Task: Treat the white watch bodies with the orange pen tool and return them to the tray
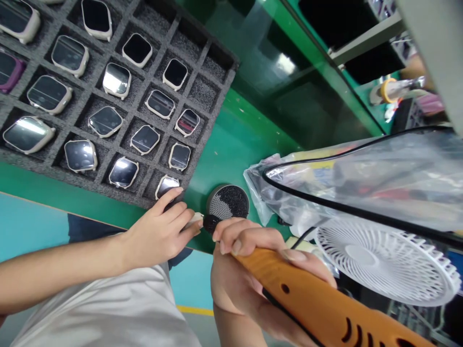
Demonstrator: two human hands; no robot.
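Note:
My left hand (162,230) is closed around a small pale piece, likely a watch case (196,219), mostly hidden by the fingers. Its index finger reaches over a smartwatch (167,185) in the tray's near corner. My right hand (249,270) grips an orange electric screwdriver (304,284). The screwdriver's black nose (210,223) meets the edge of the pale piece; the bit itself cannot be made out. Just beyond the nose stands a round tin (228,201) holding small dark and grey bits, too fine to name.
A grey foam tray (144,62) with square pockets holds several smartwatches, mostly pale-framed, one purple (10,72). On the right lie a clear plastic bag (347,173), a black cable (307,190) and a white fan (383,260). The green bench (217,154) ends close before me.

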